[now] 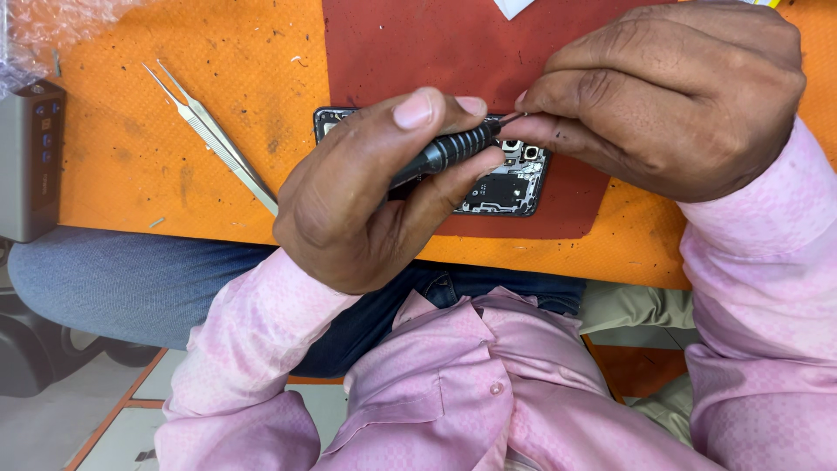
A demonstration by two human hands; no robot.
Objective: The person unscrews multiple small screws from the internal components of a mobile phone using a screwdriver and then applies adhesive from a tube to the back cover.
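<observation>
Orange bench (131, 157), one opened phone (510, 187), left hand (366, 201) gripping one screwdriver (449, 148), right hand (671, 96) seemingly pinching its tip

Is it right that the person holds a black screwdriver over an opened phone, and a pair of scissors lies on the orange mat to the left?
Not quite. The left hand does hold the black screwdriver over the opened phone, with the right hand at its tip. But the metal tool on the orange mat is a pair of tweezers, not scissors. The head view shows it.

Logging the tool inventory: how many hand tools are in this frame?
2. A black screwdriver held in the left hand over the opened phone; metal tweezers lying on the orange mat. Hands may hide more.
</observation>
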